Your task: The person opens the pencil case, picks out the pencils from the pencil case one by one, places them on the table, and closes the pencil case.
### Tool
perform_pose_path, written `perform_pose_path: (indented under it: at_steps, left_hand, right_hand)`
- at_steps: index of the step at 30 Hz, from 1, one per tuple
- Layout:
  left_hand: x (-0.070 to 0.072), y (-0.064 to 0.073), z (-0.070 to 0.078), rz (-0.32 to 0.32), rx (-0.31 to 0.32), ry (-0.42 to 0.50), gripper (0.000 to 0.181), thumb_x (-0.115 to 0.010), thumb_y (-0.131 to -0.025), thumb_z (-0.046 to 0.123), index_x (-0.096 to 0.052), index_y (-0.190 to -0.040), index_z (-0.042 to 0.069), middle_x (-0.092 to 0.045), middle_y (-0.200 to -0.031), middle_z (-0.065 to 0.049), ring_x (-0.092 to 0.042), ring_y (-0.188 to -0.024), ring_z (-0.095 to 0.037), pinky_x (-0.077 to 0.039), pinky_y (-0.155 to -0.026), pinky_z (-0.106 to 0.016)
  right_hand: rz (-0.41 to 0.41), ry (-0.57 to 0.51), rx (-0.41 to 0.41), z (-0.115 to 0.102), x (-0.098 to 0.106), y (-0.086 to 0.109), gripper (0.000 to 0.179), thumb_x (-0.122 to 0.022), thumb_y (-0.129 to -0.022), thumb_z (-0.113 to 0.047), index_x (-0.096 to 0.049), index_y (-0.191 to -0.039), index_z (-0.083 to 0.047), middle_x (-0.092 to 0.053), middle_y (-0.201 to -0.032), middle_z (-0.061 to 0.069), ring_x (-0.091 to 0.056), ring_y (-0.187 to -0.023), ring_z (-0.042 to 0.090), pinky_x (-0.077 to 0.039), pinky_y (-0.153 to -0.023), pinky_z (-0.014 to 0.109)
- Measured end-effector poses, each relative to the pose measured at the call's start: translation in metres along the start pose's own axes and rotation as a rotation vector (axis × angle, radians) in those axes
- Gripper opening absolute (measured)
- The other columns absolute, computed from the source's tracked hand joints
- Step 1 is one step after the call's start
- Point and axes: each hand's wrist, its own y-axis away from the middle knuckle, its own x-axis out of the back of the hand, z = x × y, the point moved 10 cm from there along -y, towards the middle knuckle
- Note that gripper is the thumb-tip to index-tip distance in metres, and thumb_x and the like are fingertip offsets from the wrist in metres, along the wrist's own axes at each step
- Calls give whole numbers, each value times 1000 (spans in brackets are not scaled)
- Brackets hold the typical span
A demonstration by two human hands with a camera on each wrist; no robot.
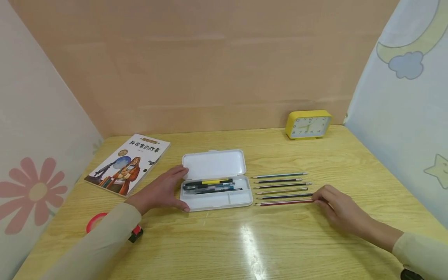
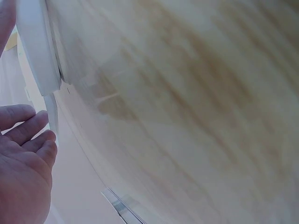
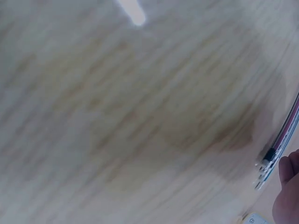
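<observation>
An open white pencil case (image 1: 210,202) lies mid-table with several pens (image 1: 210,186) in it, its lid (image 1: 213,164) folded back. My left hand (image 1: 164,192) spreads around its left end, thumb by the front corner and fingertips by the lid; in the left wrist view the fingers (image 2: 32,130) are loosely bent beside the case (image 2: 39,46). Right of the case, several pencils (image 1: 280,181) form a row, points to the left. My right hand (image 1: 337,206) pinches the eraser end of the nearest, a red pencil (image 1: 287,203); the right wrist view shows pencil ends (image 3: 268,161) beside the fingertips.
A book (image 1: 129,165) lies at the left. A red ring-shaped thing (image 1: 93,222) with a black part sits partly under the left sleeve. The yellow alarm clock (image 1: 308,124) stands at the back right. Walls (image 1: 224,70) bound the table at the back and both sides.
</observation>
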Motion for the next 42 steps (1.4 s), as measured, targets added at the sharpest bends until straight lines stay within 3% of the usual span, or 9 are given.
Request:
perform_pose_path:
  at_steps: [5, 10, 12, 18, 24, 26, 29, 33, 42]
  left_hand:
    - [0, 0, -1, 2, 4, 7, 122, -78, -54, 68, -34, -144, -1, -30, -149, -19, -26, -136, -36, -29, -105, -51]
    - [0, 0, -2, -3, 14, 10, 122, -78, -54, 68, -34, -145, -1, -29, -149, -19, -25, -136, -36, -28, -106, -51]
    - [0, 0, -2, -8, 16, 5, 122, -77, -54, 68, -34, -145, -1, -28, -149, -19, -25, -136, -36, -28, -106, -51]
    - [-1, 0, -1, -6, 10, 0, 122, -77, -54, 68, -34, -145, -1, -29, -149, -19, -26, -136, -36, -28, -106, -51]
    - [-1, 1, -1, -5, 14, 6, 122, -77, -54, 68, -34, -145, -1, -29, -149, -19, -26, -136, -36, -28, -106, -51]
    - [-2, 1, -2, -8, 20, 15, 122, -77, -54, 68, -34, -145, 0, -29, -149, -18, -25, -136, -36, -28, -106, -52]
    - [-2, 1, -2, -10, 26, 18, 122, -77, -53, 69, -34, -145, 1, -29, -150, -18, -25, -136, -36, -28, -106, -52]
    - [-2, 1, -2, -10, 25, 11, 123, -76, -53, 69, -34, -145, 1, -28, -150, -17, -24, -137, -35, -28, -106, -51]
    - [-2, 1, -3, -6, 32, 6, 123, -77, -53, 69, -34, -145, 1, -28, -150, -17, -25, -137, -34, -28, -106, -51]
  right_hand:
    - [-7, 21, -19, 5, 2, 10, 29, -41, -101, -33, -62, -92, -14, -58, -91, -7, -53, -78, 3, -42, -64, 14]
    - [-10, 32, -26, 7, 2, 17, 5, -60, -95, -12, -63, -92, -15, -58, -92, -8, -54, -80, 3, -43, -67, 12]
    - [-14, 34, -34, 8, 1, 19, 16, -66, -87, -1, -63, -92, -16, -58, -92, -9, -54, -80, 3, -43, -68, 12]
    - [-28, 48, -38, 9, -4, 21, 25, -70, -81, 4, -62, -91, -18, -57, -95, -12, -54, -83, 1, -43, -69, 12]
    - [-32, 58, -25, 8, -6, 20, 41, -74, -67, 14, -62, -91, -17, -56, -95, -11, -54, -84, 1, -43, -72, 11]
    - [-33, 53, -21, 8, -6, 21, 32, -72, -75, 9, -63, -91, -17, -56, -95, -11, -54, -85, 1, -43, -73, 11]
    - [-28, 55, -4, 9, -7, 22, 6, -61, -94, -14, -64, -92, -18, -55, -95, -12, -54, -84, 2, -43, -73, 11]
    - [-12, 53, 21, 8, -9, 23, 31, -42, -101, -35, -66, -92, -17, -55, -93, -10, -52, -81, 3, -43, -69, 12]
    - [0, 101, 35, 6, -8, 21, 42, -37, -102, -40, -68, -89, -15, -54, -91, -11, -51, -79, 1, -43, -67, 11]
